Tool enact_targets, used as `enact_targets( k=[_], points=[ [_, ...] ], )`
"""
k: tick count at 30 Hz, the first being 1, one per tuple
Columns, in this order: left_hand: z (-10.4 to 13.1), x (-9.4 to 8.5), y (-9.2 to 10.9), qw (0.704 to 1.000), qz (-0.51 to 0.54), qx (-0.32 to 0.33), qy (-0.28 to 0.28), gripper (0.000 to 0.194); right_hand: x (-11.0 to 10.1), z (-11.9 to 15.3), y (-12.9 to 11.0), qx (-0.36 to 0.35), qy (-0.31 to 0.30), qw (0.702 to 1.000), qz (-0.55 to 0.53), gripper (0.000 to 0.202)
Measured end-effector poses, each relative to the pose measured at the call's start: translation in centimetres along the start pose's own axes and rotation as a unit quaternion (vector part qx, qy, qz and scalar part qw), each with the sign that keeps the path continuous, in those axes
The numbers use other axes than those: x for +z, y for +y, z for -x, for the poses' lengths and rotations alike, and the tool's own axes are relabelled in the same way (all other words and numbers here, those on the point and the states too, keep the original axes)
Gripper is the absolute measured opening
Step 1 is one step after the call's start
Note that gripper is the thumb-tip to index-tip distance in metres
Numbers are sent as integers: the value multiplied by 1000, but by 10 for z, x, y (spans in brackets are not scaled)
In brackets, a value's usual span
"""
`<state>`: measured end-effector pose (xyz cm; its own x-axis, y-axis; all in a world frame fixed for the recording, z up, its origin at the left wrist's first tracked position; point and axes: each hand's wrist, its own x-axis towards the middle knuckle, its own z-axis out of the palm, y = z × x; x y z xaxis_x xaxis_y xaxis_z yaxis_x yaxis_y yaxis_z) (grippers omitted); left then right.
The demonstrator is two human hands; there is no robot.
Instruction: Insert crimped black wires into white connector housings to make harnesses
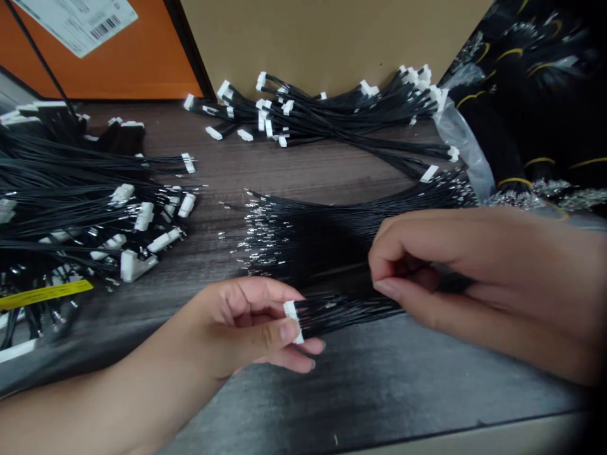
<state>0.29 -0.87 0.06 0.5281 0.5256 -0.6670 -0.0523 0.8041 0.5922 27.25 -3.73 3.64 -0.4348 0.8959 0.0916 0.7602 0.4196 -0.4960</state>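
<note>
My left hand [265, 322] pinches a white connector housing [293, 316] between thumb and fingers. Black wires [351, 314] run out of the housing to the right and pass under my right hand [422, 272]. The thumb and forefinger of that hand are pressed together above the wires; what lies between them, if anything, is hidden. Just behind both hands spreads a bundle of loose black wires [327, 221] with bare metal terminals [260, 230] at their ends.
Black cables with white connectors [322, 117] lie along a tan board [332, 44] at the back. More such cables [95, 202] are heaped at left, beside a yellow strip [47, 294]. Banded wire bundles [531, 139] and clear plastic [462, 136] lie at right. An orange box [156, 57] stands behind.
</note>
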Motion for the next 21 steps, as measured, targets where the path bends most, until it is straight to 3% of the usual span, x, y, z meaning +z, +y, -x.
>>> enact_targets(
  k=[8, 16, 21],
  points=[
    [2, 5, -3, 1000, -9, 5, 27, 22, 28, -1, -11, -41, -10, 999, -25, 17],
    [0, 2, 1, 1000, -8, 0, 3, 19, 31, -4, -14, -125, 3, 992, 14, 41],
    [-3, 4, 3, 1000, -4, -4, 6, 27, 33, -3, -14, -168, 21, 984, 64, 42]
  ],
)
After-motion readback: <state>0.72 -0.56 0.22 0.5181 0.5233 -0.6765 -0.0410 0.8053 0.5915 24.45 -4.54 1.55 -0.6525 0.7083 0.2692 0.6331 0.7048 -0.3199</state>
